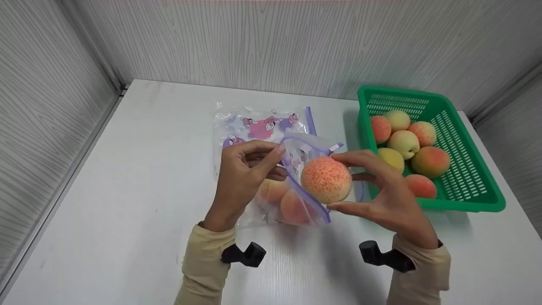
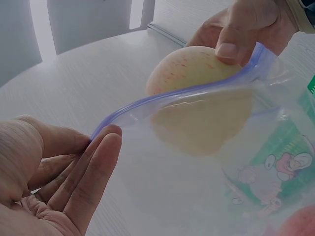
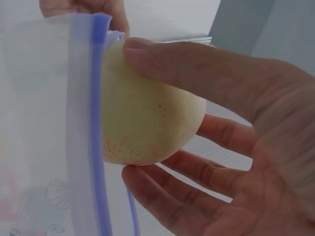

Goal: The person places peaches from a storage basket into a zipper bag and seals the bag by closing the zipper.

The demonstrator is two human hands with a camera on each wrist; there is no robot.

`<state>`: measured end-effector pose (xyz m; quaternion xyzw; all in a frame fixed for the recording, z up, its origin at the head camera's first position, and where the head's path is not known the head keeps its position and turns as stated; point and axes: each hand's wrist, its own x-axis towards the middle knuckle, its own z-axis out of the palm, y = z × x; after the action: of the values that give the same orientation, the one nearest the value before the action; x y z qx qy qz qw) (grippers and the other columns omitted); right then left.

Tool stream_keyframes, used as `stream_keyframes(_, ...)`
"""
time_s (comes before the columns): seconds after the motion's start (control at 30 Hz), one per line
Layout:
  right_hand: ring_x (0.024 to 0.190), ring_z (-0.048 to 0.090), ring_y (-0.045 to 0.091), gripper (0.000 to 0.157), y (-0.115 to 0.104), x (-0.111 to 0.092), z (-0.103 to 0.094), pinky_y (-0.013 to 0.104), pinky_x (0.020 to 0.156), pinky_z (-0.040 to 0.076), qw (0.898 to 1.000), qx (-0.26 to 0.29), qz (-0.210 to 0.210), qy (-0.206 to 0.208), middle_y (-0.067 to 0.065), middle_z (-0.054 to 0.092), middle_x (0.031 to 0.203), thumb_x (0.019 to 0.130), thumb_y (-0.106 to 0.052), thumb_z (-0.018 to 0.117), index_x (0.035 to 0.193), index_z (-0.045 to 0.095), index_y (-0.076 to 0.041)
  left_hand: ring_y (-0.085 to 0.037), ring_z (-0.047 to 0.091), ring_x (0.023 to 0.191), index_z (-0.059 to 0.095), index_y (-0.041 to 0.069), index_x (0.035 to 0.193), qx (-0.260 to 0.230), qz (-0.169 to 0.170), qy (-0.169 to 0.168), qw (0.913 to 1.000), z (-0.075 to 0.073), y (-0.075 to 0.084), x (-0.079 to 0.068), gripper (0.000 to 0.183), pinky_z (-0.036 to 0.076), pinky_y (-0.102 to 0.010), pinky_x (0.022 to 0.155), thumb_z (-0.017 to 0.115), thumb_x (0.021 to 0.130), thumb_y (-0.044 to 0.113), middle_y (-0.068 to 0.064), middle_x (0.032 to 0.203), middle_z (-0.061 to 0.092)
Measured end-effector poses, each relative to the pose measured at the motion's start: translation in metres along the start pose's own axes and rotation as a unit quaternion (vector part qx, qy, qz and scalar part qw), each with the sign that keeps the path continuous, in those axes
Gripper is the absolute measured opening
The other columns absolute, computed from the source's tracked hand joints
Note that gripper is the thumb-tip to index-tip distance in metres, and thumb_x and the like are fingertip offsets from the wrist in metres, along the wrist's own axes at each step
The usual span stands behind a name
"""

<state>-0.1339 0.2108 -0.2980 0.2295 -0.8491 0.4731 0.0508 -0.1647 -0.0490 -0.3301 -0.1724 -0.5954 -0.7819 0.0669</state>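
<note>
My left hand (image 1: 250,173) pinches the purple-edged rim of a clear zip bag (image 2: 197,93) between thumb and fingers, and the bag's mouth gapes. In my right hand (image 1: 381,192) is a peach (image 1: 326,180), reddish with speckles on top, gripped between thumb and fingertips right at the bag's mouth. The left wrist view shows the peach's lower part behind the bag's clear wall. Two more peaches (image 1: 295,206) lie inside the bag, seen through the plastic. From the right wrist, the peach (image 3: 147,108) looks pale yellow with red specks beside the purple zip strip.
A green plastic basket (image 1: 474,203) with several peaches (image 1: 403,144) stands on the right of the white table (image 1: 106,190). Behind the held bag lies another clear zip bag (image 1: 260,127) with cartoon prints. Grey wood-grain panels (image 1: 254,42) border the table at the back and sides.
</note>
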Motion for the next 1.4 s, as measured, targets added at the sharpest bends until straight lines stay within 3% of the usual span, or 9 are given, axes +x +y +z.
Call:
stream_keyframes(0.3,0.120,0.057,0.017,0.071,0.005,0.001,0.005,0.028,0.092,0.056,1.000,-0.022,-0.016,-0.004,-0.006,0.062,0.130,0.070,-0.009,0.094,0.135,0.065,-0.019,-0.034,0.074,0.067,0.074,-0.007,0.101,0.002,0.002,0.003,1.0000,0.000,0.001,-0.001,0.013,0.063,-0.046,0.063,0.070,0.095,0.003,-0.017,0.083,0.073)
stream_keyframes(0.47,0.110,0.061,0.024,0.061,0.009,0.003,0.003,0.027,0.088,0.059,0.998,-0.005,-0.042,0.056,0.007,0.064,0.128,0.077,0.003,0.086,0.133,0.064,-0.007,-0.034,0.074,0.067,0.073,-0.009,0.100,-0.002,0.010,0.010,0.9999,-0.001,0.001,0.000,0.013,0.063,-0.046,0.063,0.069,0.095,0.003,-0.018,0.082,0.073)
stream_keyframes(0.57,0.100,0.062,0.022,0.052,0.012,0.002,-0.002,0.021,0.084,0.057,0.995,-0.044,-0.004,0.089,0.008,0.065,0.119,0.083,-0.002,0.083,0.131,0.064,-0.005,-0.035,0.074,0.067,0.073,-0.010,0.099,-0.003,0.013,0.013,0.9998,-0.001,0.001,0.000,0.014,0.063,-0.046,0.063,0.069,0.095,0.003,-0.018,0.082,0.073)
stream_keyframes(0.63,0.094,0.061,0.019,0.048,0.015,0.001,-0.008,0.018,0.080,0.056,0.992,-0.092,0.041,0.071,0.007,0.066,0.112,0.087,-0.012,0.082,0.130,0.064,-0.006,-0.035,0.073,0.067,0.073,-0.010,0.100,-0.007,0.013,0.014,0.9998,-0.001,0.001,0.000,0.014,0.063,-0.046,0.063,0.069,0.095,0.003,-0.017,0.082,0.073)
stream_keyframes(0.77,0.089,0.063,0.019,0.041,0.020,-0.001,-0.017,0.025,0.075,0.056,0.978,-0.171,0.115,-0.019,0.005,0.070,0.102,0.092,-0.028,0.078,0.124,0.069,-0.006,-0.034,0.074,0.067,0.072,-0.011,0.100,-0.007,0.012,0.014,0.9998,-0.001,0.000,0.000,0.014,0.063,-0.046,0.063,0.069,0.095,0.001,-0.017,0.081,0.073)
stream_keyframes(0.83,0.086,0.064,0.022,0.033,0.022,0.000,-0.019,0.029,0.072,0.057,0.972,-0.187,0.135,-0.048,0.007,0.072,0.099,0.095,-0.027,0.075,0.118,0.072,-0.005,-0.034,0.074,0.067,0.072,-0.011,0.100,-0.006,0.013,0.015,0.9998,-0.001,0.000,0.000,0.014,0.063,-0.046,0.063,0.069,0.095,0.001,-0.017,0.082,0.073)
stream_keyframes(0.93,0.080,0.063,0.022,0.022,0.025,0.001,-0.020,0.028,0.067,0.057,0.969,-0.195,0.139,-0.057,0.005,0.073,0.093,0.097,-0.019,0.071,0.111,0.076,-0.004,-0.034,0.074,0.067,0.072,-0.012,0.100,-0.004,0.014,0.016,0.9998,-0.002,0.000,0.000,0.015,0.063,-0.046,0.063,0.069,0.095,0.001,-0.017,0.082,0.073)
stream_keyframes(1.17,0.067,0.061,0.018,0.012,0.022,0.001,-0.012,0.020,0.060,0.054,0.982,-0.149,0.104,0.046,0.003,0.071,0.080,0.095,-0.013,0.073,0.101,0.080,-0.006,-0.035,0.073,0.066,0.072,-0.011,0.099,-0.011,0.018,0.028,0.9994,-0.005,0.007,-0.001,0.014,0.063,-0.047,0.063,0.069,0.094,0.002,-0.018,0.081,0.072)
stream_keyframes(1.4,0.058,0.061,0.014,0.010,0.017,0.005,0.001,0.018,0.057,0.055,0.982,-0.089,0.056,0.155,0.005,0.070,0.075,0.093,-0.008,0.074,0.099,0.079,-0.002,-0.032,0.072,0.062,0.071,-0.014,0.096,-0.017,0.043,0.048,0.9978,-0.007,0.014,-0.004,0.013,0.062,-0.047,0.059,0.070,0.093,-0.001,-0.018,0.078,0.071)
